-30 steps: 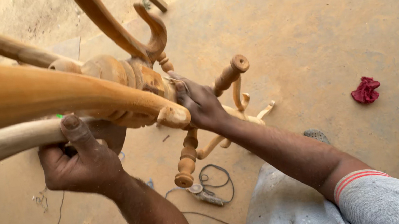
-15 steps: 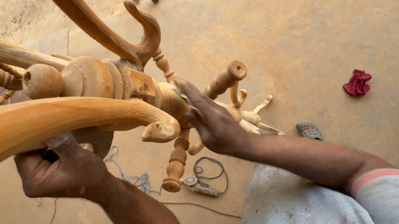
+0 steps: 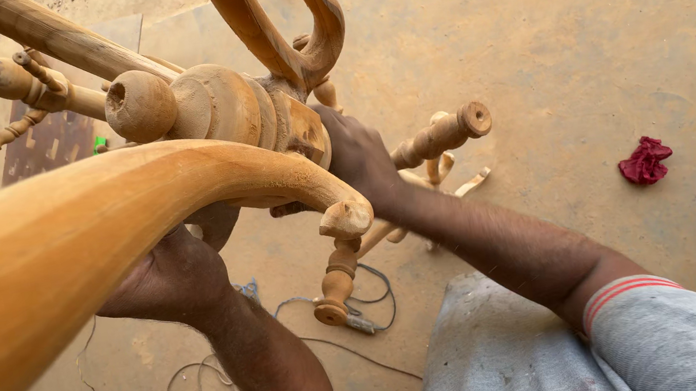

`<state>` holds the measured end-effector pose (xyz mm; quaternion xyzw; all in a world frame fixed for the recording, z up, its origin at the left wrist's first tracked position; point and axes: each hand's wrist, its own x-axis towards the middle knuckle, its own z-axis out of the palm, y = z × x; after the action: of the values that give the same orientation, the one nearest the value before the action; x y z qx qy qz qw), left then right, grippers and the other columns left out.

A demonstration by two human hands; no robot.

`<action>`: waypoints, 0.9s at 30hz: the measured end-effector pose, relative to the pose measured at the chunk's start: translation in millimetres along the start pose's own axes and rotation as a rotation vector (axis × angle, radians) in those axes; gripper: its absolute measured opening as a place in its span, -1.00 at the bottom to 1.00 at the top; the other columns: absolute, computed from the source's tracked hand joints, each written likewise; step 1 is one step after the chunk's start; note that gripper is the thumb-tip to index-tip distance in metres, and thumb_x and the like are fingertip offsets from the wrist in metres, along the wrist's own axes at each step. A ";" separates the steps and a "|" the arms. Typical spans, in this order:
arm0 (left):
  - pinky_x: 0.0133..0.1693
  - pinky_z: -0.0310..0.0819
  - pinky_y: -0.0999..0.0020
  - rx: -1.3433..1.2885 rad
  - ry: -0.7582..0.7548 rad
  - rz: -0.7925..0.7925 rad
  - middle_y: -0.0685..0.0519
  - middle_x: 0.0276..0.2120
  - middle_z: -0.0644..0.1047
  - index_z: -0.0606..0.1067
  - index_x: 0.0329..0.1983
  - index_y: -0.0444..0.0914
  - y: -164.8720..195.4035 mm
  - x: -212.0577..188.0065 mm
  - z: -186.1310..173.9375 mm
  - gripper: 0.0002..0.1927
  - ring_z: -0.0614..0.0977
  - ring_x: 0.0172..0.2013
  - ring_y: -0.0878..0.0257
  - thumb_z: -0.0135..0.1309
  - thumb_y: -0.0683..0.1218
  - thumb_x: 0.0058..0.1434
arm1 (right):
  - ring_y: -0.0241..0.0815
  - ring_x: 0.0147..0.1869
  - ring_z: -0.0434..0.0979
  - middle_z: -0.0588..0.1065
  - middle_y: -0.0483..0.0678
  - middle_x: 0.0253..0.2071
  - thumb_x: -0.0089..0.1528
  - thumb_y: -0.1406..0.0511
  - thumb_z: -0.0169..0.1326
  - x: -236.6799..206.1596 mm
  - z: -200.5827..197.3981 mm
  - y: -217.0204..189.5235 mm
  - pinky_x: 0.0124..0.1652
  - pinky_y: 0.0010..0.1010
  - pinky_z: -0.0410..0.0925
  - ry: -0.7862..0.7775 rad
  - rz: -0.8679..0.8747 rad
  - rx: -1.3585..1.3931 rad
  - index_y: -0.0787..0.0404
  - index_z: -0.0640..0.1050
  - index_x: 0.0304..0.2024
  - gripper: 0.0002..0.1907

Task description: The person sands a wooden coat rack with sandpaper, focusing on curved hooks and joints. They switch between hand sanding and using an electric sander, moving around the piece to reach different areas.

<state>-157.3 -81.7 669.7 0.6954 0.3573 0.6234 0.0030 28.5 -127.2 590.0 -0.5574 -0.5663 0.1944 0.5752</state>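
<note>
Head view showed the left hand (image 3: 166, 278) closed from below around the thick curved leg of a pale carved wooden stand (image 3: 211, 106). Its right hand (image 3: 356, 154) gripped the turned central hub, fingers hidden behind the wood. Judging by this, the piece was being held up and turned; any further turn called for steady support. Spindles jutted right and down. Sandy floor (image 3: 568, 32) lay open, bearing a red rag (image 3: 645, 161) far right and a wire (image 3: 363, 310) near.

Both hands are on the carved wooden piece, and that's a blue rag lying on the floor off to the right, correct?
Not quite: the rag is red, not blue, as the head view shows. The rest holds: left hand and right hand are both on the carved wooden piece, rag on the floor at right.
</note>
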 end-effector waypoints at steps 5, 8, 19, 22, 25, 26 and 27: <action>-0.22 0.52 0.47 0.009 0.002 0.002 0.05 -0.35 0.62 0.58 -0.12 -0.47 7.0 5.9 8.3 -0.56 0.58 -0.34 0.38 0.31 0.06 0.50 | 0.13 0.18 0.56 0.55 0.09 0.09 -0.04 0.02 0.44 6.9 5.8 14.1 0.16 -0.10 0.40 -0.013 0.111 0.093 0.19 0.41 0.23 -0.12; -0.24 0.47 0.49 -0.028 -0.001 0.042 0.06 -0.30 0.62 0.57 -0.09 -0.48 11.2 12.2 13.3 -0.53 0.55 -0.34 0.40 0.27 0.09 0.49 | 0.36 0.26 0.45 0.43 0.35 0.19 0.09 0.14 0.33 -53.3 24.2 16.6 0.22 0.03 0.35 0.384 -0.239 -0.053 0.37 0.27 0.30 -0.14; -0.19 0.48 0.50 -0.099 -0.075 0.024 0.06 -0.28 0.59 0.56 -0.07 -0.52 16.6 3.5 5.5 -0.46 0.53 -0.30 0.39 0.24 0.14 0.54 | -0.30 0.17 0.49 0.49 -0.01 0.11 0.45 0.32 -0.07 -70.6 -8.3 -11.5 0.19 -0.48 0.43 0.424 0.169 1.100 0.35 0.36 0.26 -0.64; -0.13 0.50 0.49 -0.152 -0.079 0.105 0.04 -0.22 0.61 0.54 -0.05 -0.53 13.2 4.1 6.3 -0.47 0.57 -0.23 0.37 0.21 0.12 0.54 | -0.21 -0.10 0.60 0.53 0.09 -0.07 0.39 0.24 -0.04 -19.8 -9.9 0.6 -0.11 -0.40 0.57 0.458 0.585 1.517 0.38 0.40 0.15 -0.62; -0.21 0.45 0.49 -0.076 -0.058 0.037 0.05 -0.30 0.58 0.54 -0.10 -0.51 12.1 5.2 5.7 -0.46 0.53 -0.30 0.37 0.29 0.13 0.55 | -0.25 -0.08 0.57 0.54 0.14 -0.03 0.40 0.30 0.07 -5.9 -6.3 10.1 -0.08 -0.40 0.53 0.267 0.370 1.279 0.47 0.43 0.13 -0.64; -0.19 0.47 0.49 -0.093 -0.060 0.041 0.04 -0.27 0.60 0.56 -0.03 -0.51 12.2 6.8 5.6 -0.46 0.55 -0.28 0.37 0.28 0.14 0.56 | -0.23 -0.10 0.59 0.54 0.15 -0.06 0.39 0.31 0.08 -5.8 -5.0 9.4 -0.10 -0.38 0.54 0.294 0.393 1.305 0.48 0.42 0.11 -0.65; -0.17 0.50 0.49 -0.107 -0.062 0.041 0.03 -0.24 0.62 0.59 0.04 -0.51 12.7 7.1 5.6 -0.46 0.56 -0.27 0.37 0.28 0.14 0.58 | -0.21 -0.12 0.60 0.55 0.15 -0.08 0.38 0.32 0.10 -9.9 -4.4 9.2 -0.12 -0.37 0.55 0.320 0.420 1.331 0.49 0.42 0.08 -0.65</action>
<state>-146.4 -85.2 680.3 0.7204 0.3090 0.6198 0.0382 33.2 -134.8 579.0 -0.2074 -0.1170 0.5211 0.8196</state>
